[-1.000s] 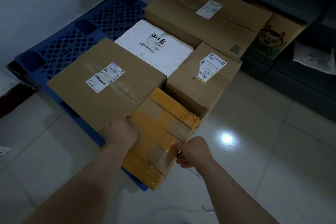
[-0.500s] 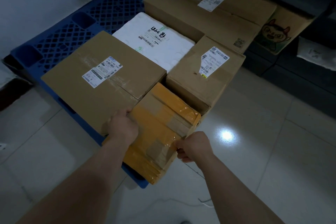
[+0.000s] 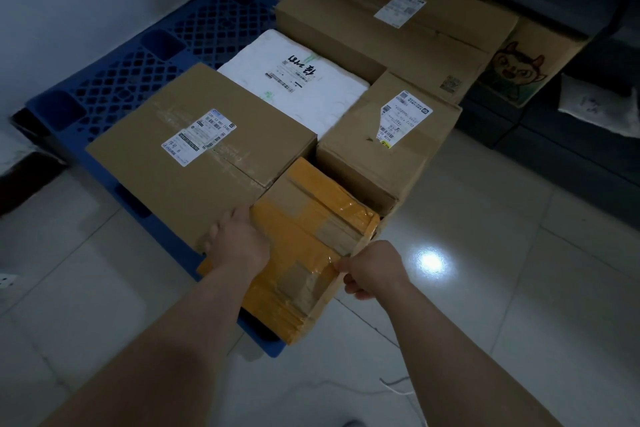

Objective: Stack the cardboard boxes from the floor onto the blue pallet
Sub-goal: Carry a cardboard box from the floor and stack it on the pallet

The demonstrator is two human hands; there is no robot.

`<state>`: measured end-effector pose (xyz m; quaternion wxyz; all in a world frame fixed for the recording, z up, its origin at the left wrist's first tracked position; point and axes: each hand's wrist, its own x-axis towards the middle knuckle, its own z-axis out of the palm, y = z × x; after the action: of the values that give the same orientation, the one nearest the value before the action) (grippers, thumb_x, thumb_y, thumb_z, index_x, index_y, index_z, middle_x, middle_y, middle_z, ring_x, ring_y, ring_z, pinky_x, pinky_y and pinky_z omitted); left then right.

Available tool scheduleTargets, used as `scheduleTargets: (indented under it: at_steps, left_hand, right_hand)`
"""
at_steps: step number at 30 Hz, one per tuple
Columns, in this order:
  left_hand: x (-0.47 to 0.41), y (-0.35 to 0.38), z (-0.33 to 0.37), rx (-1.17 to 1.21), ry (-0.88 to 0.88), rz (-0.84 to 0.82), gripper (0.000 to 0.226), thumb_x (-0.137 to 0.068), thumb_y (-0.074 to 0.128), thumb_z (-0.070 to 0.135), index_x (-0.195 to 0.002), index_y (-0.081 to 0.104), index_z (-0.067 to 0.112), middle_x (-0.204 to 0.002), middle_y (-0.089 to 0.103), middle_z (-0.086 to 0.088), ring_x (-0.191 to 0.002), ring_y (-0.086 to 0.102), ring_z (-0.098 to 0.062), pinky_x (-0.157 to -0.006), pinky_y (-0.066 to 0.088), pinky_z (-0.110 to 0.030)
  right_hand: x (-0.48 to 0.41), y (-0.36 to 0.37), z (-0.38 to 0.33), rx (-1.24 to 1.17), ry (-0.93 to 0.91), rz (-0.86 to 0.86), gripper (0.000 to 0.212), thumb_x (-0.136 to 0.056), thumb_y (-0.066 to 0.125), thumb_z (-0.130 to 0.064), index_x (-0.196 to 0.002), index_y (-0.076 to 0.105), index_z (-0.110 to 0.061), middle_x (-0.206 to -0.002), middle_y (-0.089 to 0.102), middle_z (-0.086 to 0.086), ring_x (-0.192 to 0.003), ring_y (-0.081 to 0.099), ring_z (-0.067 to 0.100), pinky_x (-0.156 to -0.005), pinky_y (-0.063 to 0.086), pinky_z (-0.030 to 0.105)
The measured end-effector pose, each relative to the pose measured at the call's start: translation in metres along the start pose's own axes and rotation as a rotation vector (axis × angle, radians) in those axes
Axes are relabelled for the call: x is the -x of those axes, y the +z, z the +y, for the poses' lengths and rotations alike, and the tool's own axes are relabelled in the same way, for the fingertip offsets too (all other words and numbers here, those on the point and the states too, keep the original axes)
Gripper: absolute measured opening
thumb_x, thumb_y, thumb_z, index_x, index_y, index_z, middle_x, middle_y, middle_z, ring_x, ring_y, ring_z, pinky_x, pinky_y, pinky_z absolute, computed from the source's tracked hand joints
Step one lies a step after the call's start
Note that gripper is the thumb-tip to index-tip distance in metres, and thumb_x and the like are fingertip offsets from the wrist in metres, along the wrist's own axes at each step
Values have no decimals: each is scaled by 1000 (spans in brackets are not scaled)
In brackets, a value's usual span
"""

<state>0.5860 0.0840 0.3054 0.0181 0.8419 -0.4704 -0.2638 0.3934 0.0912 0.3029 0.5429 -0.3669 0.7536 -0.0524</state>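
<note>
An orange-taped cardboard box (image 3: 304, 246) lies at the near corner of the blue pallet (image 3: 114, 87), wedged between a wide brown box (image 3: 194, 163) on its left and a smaller brown box (image 3: 388, 146) behind it. My left hand (image 3: 235, 243) grips the orange box's left edge, fingers tucked down between it and the wide box. My right hand (image 3: 370, 270) holds its right edge with curled fingers. A white foam box (image 3: 294, 83) and a long brown box (image 3: 391, 24) sit farther back on the pallet.
The pallet's far left part is bare lattice next to a white wall. A cartoon-printed carton (image 3: 512, 69) leans against dark furniture (image 3: 571, 135) at the right. Glossy tiled floor (image 3: 519, 253) stretches to the right and front; a thin white cable (image 3: 394, 388) lies near my feet.
The view has shifted slightly. Both hands stay on the orange box, which has settled a little deeper into the gap between the brown boxes.
</note>
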Motion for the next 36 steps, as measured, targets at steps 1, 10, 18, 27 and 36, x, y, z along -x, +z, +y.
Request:
scheduleTargets:
  at_steps: [1, 10, 18, 27, 36]
  left_hand:
    - [3, -2, 1, 7, 9, -14, 47, -95, 47, 22, -141, 37, 25, -143, 41, -6, -132, 35, -32, -107, 30, -49]
    - [57, -69, 51, 286, 131, -103, 54, -92, 54, 28, -142, 38, 16, -136, 51, -9, -112, 56, -31, -92, 52, -47]
    - [165, -203, 139, 425, 356, -70, 48, -97, 50, 21, -144, 38, 17, -145, 46, -5, -123, 51, -26, -90, 46, -34]
    - [325, -291, 222, 398, 664, -143, 50, -94, 54, 28, -141, 42, 20, -138, 52, -2, -123, 51, -23, -99, 45, -38]
    - [492, -263, 329, 280, 987, -290, 51, -95, 55, 28, -143, 41, 18, -138, 52, -3, -123, 51, -21, -92, 43, -29]
  right_hand:
    - [2, -3, -1, 0, -8, 17, 19, -78, 75, -22, -83, 64, -7, -78, 73, 11, -69, 72, 22, -68, 61, 36]
    - [78, -84, -34, 34, -86, 151, 31, -78, 75, -29, -93, 69, -2, -81, 65, 8, -72, 62, 19, -71, 56, 33]
    - [238, -224, -72, 91, -200, 413, 30, -81, 70, -26, -81, 69, 4, -80, 65, 19, -71, 63, 24, -65, 47, 32]
    - [432, -353, -27, 6, -247, 635, 55, -86, 70, -36, -132, 56, -9, -125, 64, 7, -108, 61, 22, -94, 50, 34]
    - [556, -426, 124, -106, -73, 814, 63, -85, 71, -37, -139, 48, -15, -129, 60, 4, -105, 62, 17, -88, 52, 29]
